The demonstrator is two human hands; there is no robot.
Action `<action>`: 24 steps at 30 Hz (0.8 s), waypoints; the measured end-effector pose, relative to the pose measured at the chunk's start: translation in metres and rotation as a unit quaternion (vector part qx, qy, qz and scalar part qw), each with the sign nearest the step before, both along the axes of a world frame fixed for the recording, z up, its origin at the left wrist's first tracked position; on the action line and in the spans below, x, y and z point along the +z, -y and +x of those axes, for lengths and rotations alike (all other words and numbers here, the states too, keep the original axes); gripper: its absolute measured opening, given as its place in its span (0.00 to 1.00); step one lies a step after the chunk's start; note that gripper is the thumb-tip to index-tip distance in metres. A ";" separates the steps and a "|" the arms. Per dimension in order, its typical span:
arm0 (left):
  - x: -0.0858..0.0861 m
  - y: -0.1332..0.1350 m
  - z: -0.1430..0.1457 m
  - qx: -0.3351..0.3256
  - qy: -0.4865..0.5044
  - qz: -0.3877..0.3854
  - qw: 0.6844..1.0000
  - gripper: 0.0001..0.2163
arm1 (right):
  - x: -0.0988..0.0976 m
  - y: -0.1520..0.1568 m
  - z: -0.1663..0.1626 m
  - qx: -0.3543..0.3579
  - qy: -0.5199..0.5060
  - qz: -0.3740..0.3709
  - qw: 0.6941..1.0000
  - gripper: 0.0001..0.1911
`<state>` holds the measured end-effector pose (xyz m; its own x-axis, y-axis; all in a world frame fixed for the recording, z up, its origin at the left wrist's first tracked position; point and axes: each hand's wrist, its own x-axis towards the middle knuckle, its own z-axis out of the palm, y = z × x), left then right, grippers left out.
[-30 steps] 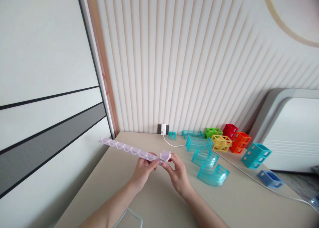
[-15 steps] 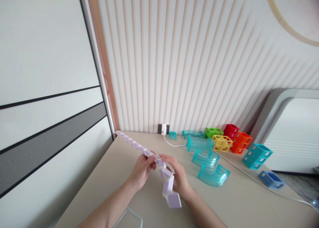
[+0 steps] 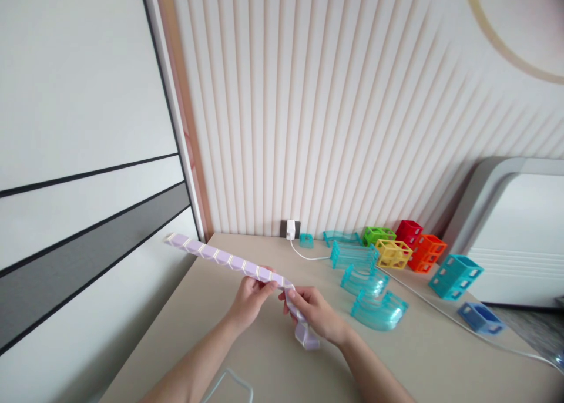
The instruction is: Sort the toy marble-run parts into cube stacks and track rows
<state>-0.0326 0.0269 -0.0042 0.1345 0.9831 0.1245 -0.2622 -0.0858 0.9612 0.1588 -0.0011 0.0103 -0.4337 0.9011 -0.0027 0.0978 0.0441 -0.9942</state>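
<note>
Both my hands hold a long lilac and white twist-snake toy [image 3: 220,256] above a beige table [image 3: 273,368]. My left hand [image 3: 251,300] pinches the straight run, which sticks out up and to the left past the table's edge. My right hand [image 3: 315,316] grips the near end, which bends downward at a joint and hangs below my fingers. Both hands are closed on the toy.
Translucent teal track pieces [image 3: 374,306] lie right of my hands. Behind them stand green, yellow [image 3: 392,253], red and orange lattice cubes, a teal block [image 3: 456,275] and a blue one [image 3: 479,318]. A white charger [image 3: 289,229] is plugged in at the wall, its cable running right.
The long straight part has swung from pointing far-left toward the wall corner to lying flatter and further left. The bent end in my right hand is shorter and tucked closer under my fingers.
</note>
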 end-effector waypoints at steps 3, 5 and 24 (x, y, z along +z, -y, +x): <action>-0.001 -0.002 0.000 0.013 0.007 -0.012 1.000 0.19 | -0.004 0.001 -0.003 -0.023 0.058 0.097 0.993 0.28; -0.001 -0.003 0.001 0.022 0.011 -0.012 1.000 0.20 | -0.003 0.002 -0.003 -0.025 0.104 0.172 0.979 0.25; -0.002 0.010 0.012 -0.073 0.096 -0.029 0.992 0.17 | -0.003 0.003 -0.002 -0.072 0.215 0.359 0.906 0.14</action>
<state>-0.0206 0.0172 -0.0065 0.2557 0.9610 0.1052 -0.4472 0.0211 0.8942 0.1572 -0.0043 0.0075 -0.4094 0.7848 0.4653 0.5247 0.6197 -0.5837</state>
